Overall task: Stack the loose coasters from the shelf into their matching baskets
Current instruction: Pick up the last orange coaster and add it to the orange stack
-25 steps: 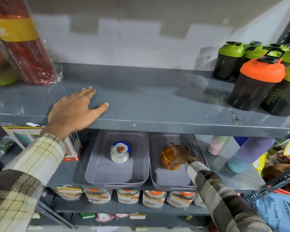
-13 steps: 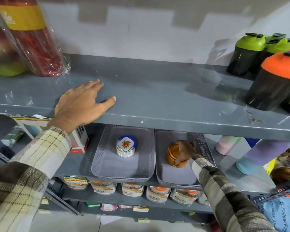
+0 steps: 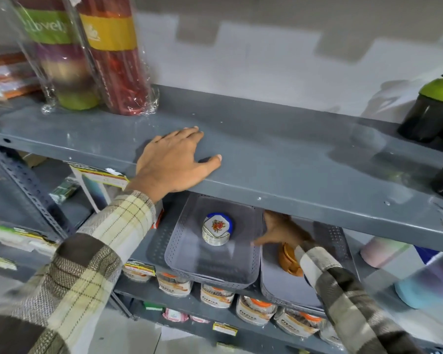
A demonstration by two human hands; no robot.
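A: Shelf [image 3: 279, 149] first: my left hand [image 3: 173, 162] lies flat on its top, fingers spread, gripping nothing.

B: And under it?

A: Two grey baskets side by side. The left basket [image 3: 189, 267] holds a stack of white flowered coasters [image 3: 216, 232]; the right basket [image 3: 287, 290] holds the orange coasters [image 3: 289, 261].

B: Your right hand [image 3: 281, 231]?

A: Above the orange coasters, fingers loose, reaching toward the left basket, holding nothing I can see.

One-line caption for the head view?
Left hand rests on upper shelf; right hand reaches between two grey baskets.
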